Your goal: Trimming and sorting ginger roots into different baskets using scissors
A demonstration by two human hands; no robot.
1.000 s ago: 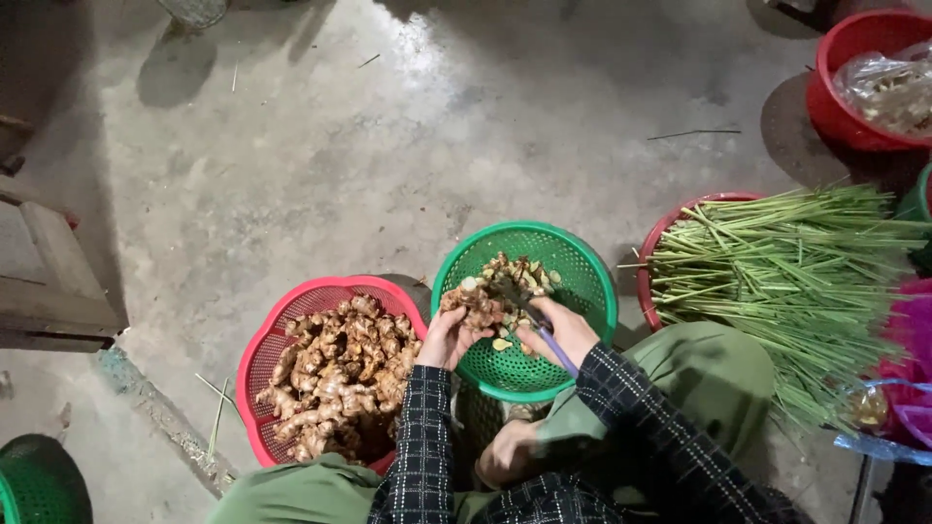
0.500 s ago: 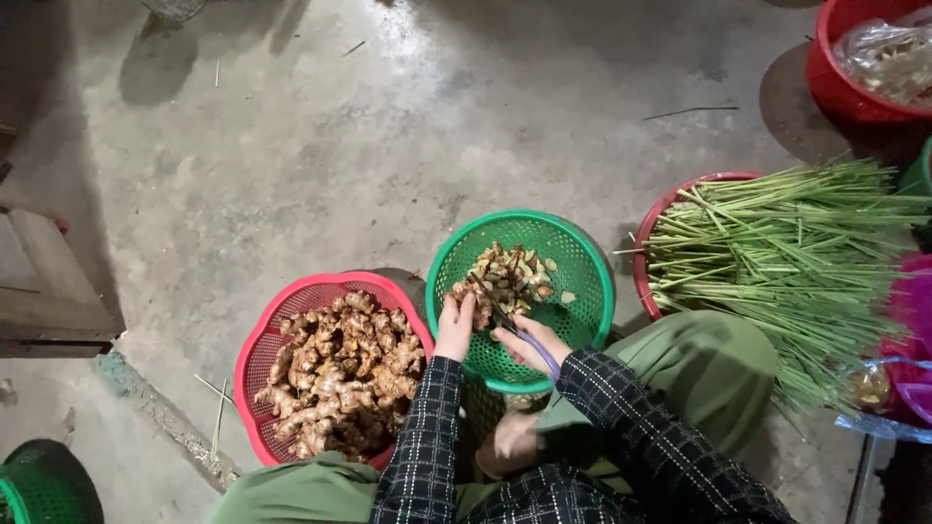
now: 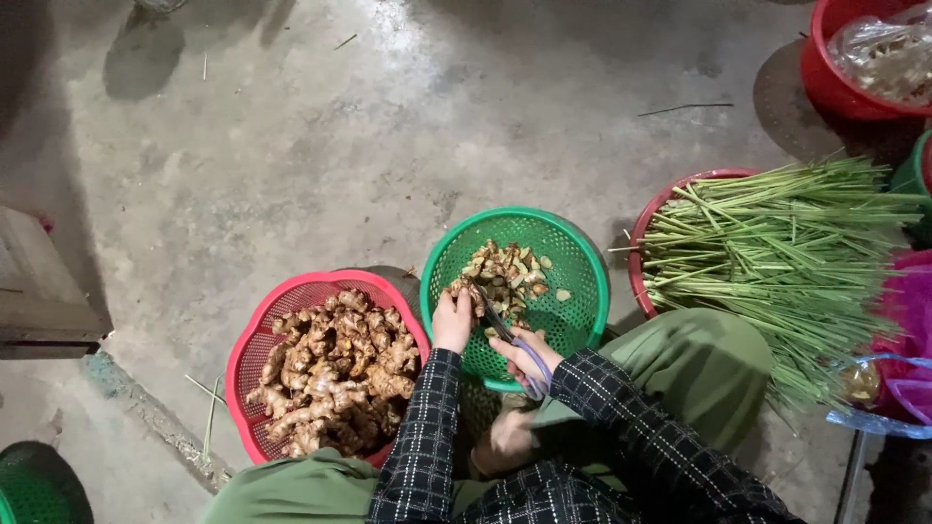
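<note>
My left hand holds a piece of ginger at the near rim of a green basket. My right hand grips purple-handled scissors, their blades pointing at that piece. Cut ginger bits lie in the green basket. To its left stands a red basket heaped with whole ginger roots. Both sleeves are dark checked cloth. My knees in green trousers frame the baskets.
A red basket holding a bundle of long green stalks is on the right. A red tub with a plastic bag sits far right, a green basket at bottom left, a wooden block at left. Bare concrete floor beyond.
The view has tilted down slightly. My hands have drawn closer to me at the near rim of the green basket, still working on ginger with the scissors.
</note>
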